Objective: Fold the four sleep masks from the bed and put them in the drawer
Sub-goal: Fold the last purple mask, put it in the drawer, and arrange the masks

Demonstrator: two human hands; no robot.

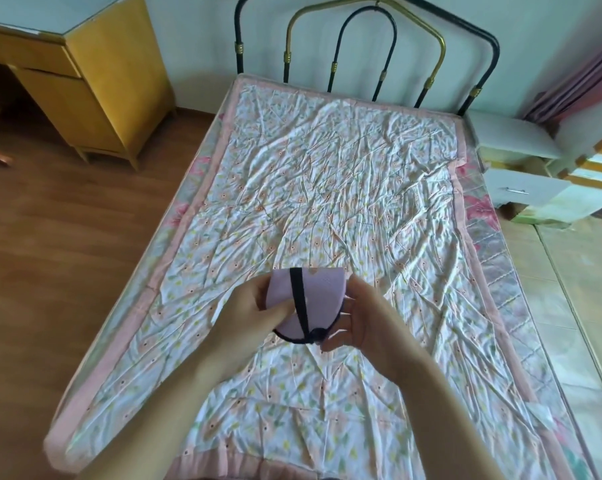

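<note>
Right now both hands are up over the near half of the bed (pixel 344 168), and they share one lilac sleep mask (pixel 308 296) between them. The left hand (pixel 247 306) has its fingers curled in, thumb pressed onto the mask's left face, pinching that side firmly. The right hand (pixel 356 313) is closed around the opposite edge, fingertips (pixel 330 346) down by the bottom corner, gripping rather than spread.

The mask is doubled over into a half shape: a straight top edge away from the person, a rounded dark-trimmed edge toward them. Its long axis runs near to far, roughly along the bed's length, tipped up a little toward the camera. A black strap (pixel 298 299) crosses the lilac face from the top edge straight down to a dark bunched knot (pixel 315 336) at the near end, just beside the right fingertips.

The mask is held clear of the floral sheet (pixel 327 209), which lies heavily creased with a pink border. At the far end stands the metal headboard (pixel 362 46), black and brass hoops. Left of the bed, a yellow desk (pixel 95 81) sits on the wooden floor (pixel 50 254); right of it, a white nightstand (pixel 521 168) with its drawer front facing out.
</note>
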